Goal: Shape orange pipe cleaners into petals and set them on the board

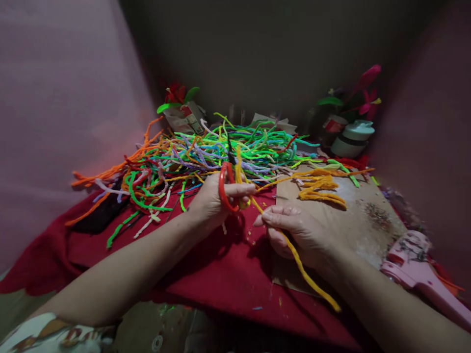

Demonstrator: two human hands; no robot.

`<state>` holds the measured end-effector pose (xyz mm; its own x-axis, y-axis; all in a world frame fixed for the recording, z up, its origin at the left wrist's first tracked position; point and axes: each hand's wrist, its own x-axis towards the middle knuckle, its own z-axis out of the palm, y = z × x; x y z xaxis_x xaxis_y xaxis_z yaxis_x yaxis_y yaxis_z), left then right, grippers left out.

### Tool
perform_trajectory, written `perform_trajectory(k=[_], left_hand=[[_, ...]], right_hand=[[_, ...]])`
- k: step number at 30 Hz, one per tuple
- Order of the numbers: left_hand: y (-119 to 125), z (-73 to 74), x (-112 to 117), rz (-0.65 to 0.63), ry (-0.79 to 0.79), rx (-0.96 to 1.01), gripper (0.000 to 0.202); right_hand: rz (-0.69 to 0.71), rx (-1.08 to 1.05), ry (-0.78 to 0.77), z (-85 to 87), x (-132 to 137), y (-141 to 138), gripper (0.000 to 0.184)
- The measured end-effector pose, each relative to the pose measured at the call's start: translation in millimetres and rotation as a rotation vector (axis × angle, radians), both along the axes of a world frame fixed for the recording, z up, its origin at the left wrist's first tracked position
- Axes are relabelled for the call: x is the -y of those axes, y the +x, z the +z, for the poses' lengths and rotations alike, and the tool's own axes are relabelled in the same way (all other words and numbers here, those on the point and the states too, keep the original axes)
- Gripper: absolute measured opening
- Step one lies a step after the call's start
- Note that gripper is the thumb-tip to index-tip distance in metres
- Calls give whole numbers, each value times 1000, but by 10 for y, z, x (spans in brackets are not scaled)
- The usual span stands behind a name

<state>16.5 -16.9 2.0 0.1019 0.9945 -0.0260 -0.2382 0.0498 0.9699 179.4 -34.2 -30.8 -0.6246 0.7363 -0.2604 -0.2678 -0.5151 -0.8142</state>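
My left hand [217,198] is closed around a pair of scissors [225,186] with red handles, its dark blades pointing up and away from me. A yellow pipe cleaner [300,264] passes by the left fingers, where a yellow piece also stands upright beside the blades. Lower down, my right hand [290,228] pinches the same yellow pipe cleaner between thumb and fingers. Its loose end hangs toward the front right. Just beyond the right hand, several bent orange-yellow pipe cleaners [320,189] lie on a piece of cardboard [353,215].
A tangled heap of coloured pipe cleaners [206,152] covers the back of the red cloth [221,264]. A pink glue gun [423,279] lies at the right. A lidded jar [353,138] and pink flowers [368,98] stand at back right. A dark flat object [99,215] lies left.
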Motion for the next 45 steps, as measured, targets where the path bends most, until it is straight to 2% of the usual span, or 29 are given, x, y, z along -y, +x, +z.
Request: perform_trajectory(k=[2,5,14,17,20,23,26,28,31,35,37,40,43,45], left_hand=[[-87,91,-54,122,10,31,18],[-219,184,-128,226,55,62,19],[-425,230,-245,338,176,96,19],[-455,227,-265,297,122,71,18],[-441,176,-266,215,-7,65,18],[-331,75,-213,121,-57,16,18],[-145,-9,-96,36,-29,-90,21],[-34,-15,-17,1,-6,-167,22],[10,65,27,-13,43,-298,23],[-258,245,-40,37,228,-551,27],[-484,286,-71,-95,267,-774,27],[-801,228,-73,-316,362,-1239,19],[-981,118,-52,-400,393,-1547,11],[-1002,99,-48,-418,385,-1598,10]], right_hand=[[25,24,18,5,4,15,18],[80,34,16,-12,12,38,18],[69,-42,37,1,28,72,18],[103,-62,58,34,72,60,20],[151,-107,68,33,105,36,32],[140,-155,83,13,91,11,39],[135,-100,69,1,55,-6,34],[135,-55,64,-2,37,-11,30],[92,-28,80,5,16,3,26],[-70,-128,87,59,-30,75,21],[-162,-190,23,90,-53,116,19],[-233,-223,-46,100,-78,150,17],[-205,-229,-52,56,-96,151,21],[-180,-216,-60,20,-103,143,22]])
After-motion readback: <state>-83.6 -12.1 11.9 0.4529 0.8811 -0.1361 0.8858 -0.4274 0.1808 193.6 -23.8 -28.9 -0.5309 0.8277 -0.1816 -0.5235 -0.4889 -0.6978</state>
